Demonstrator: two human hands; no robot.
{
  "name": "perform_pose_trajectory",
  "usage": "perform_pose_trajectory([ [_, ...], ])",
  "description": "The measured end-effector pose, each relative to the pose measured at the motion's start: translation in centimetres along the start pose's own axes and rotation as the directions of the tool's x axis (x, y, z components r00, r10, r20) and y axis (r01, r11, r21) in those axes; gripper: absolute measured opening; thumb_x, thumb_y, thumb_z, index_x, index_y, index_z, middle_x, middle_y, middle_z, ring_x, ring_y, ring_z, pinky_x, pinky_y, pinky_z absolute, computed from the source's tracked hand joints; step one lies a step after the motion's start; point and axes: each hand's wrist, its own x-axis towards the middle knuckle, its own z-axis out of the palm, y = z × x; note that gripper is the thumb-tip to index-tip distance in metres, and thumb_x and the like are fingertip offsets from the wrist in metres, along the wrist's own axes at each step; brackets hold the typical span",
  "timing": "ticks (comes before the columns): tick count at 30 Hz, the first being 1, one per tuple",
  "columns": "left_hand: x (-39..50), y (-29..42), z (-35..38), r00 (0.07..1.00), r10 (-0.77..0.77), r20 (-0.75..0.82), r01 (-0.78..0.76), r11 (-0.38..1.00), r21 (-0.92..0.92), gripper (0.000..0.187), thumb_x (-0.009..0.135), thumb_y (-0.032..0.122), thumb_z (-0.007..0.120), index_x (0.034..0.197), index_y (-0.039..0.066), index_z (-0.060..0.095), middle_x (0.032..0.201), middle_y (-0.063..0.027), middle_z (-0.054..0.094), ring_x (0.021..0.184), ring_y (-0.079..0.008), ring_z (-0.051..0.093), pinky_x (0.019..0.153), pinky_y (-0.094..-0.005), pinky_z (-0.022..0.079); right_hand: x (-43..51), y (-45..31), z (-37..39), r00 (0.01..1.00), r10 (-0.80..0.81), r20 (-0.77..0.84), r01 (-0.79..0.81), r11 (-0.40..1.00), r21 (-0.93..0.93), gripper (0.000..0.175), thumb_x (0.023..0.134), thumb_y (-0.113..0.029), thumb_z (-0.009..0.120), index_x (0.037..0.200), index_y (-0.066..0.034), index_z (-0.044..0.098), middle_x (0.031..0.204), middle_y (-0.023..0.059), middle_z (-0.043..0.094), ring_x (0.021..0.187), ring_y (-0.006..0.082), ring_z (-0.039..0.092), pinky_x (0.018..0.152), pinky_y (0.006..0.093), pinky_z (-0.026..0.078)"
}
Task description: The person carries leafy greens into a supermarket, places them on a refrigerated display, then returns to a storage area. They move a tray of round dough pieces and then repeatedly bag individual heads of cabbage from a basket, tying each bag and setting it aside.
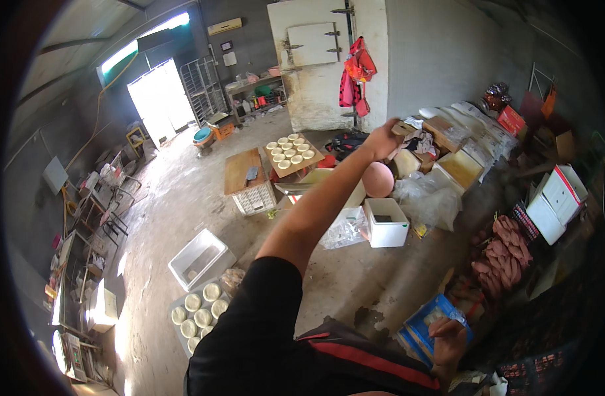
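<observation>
My left hand (383,140) is stretched out at the end of my bare arm, fingers bent. In the picture it overlaps a small tan item (404,128) among piled goods; whether it grips that item is unclear. A round pink container (377,179) appears just below this hand. Low on the right, my right hand (449,338) has curled fingers, and nothing is plainly seen in them. Behind it is a blue-edged box (412,330) with plastic in it. Pale round dough pieces (202,318) lie on a grey tray (180,330) beside my left sleeve.
White foam boxes (203,260) (387,232) stand on the concrete floor (156,277). More dough rounds (296,159) sit on a wooden board (282,172). Sacks (468,121), a clear plastic bag (433,198) and sweet potatoes (503,255) occupy the right. Shelving (77,277) runs along the left.
</observation>
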Motion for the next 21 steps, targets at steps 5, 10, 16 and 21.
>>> perform_pose_trajectory([
  [5,1.8,7.8,2.9,0.891,0.294,0.345,-0.377,0.903,0.207,0.038,0.083,0.023,0.063,0.113,0.001,0.057,0.092,-0.0163,0.068,0.085,-0.0236,0.065,0.075,-0.0349,0.05,-1.7,1.3,-0.1,0.991,0.017,-0.129,0.001,0.99,0.139,0.06,0.1,-0.048,0.027,0.073,-0.0024,0.056,0.067,0.0114,0.053,0.066,0.0217,0.048,0.066,0.035,0.037],
  [10,-7.4,26.3,11.0,0.585,0.567,0.58,-0.712,0.702,0.032,0.034,0.077,0.039,0.065,0.087,0.007,0.07,0.091,-0.0171,0.068,0.083,-0.028,0.065,0.069,-0.0413,0.052,-1.2,1.0,-0.8,0.952,0.178,-0.249,-0.112,0.959,0.259,0.069,0.101,-0.048,0.017,0.065,-0.0038,0.055,0.064,0.0092,0.05,0.063,0.0201,0.046,0.066,0.0342,0.036],
  [16,-19.3,30.2,10.8,0.066,0.964,0.258,-0.613,0.243,-0.752,0.039,0.078,0.034,0.065,0.107,0.007,0.064,0.09,-0.0147,0.067,0.081,-0.0317,0.064,0.071,-0.0438,0.05,1.0,2.4,0.4,0.984,0.002,-0.179,-0.001,1.0,0.008,0.058,0.1,-0.035,0.024,0.067,-0.0015,0.057,0.066,0.0128,0.055,0.065,0.0228,0.049,0.066,0.0351,0.039],
  [21,-23.7,6.0,11.0,0.837,0.243,0.49,-0.176,0.968,-0.179,0.051,0.084,0.025,0.064,0.129,0.006,0.051,0.124,-0.0199,0.056,0.113,-0.0367,0.053,0.097,-0.0445,0.041,1.6,5.4,0.6,0.994,0.044,-0.104,-0.056,0.992,-0.111,0.046,0.095,-0.026,0.033,0.069,0.001,0.059,0.07,0.0184,0.065,0.069,0.0251,0.055,0.07,0.0364,0.043],
])
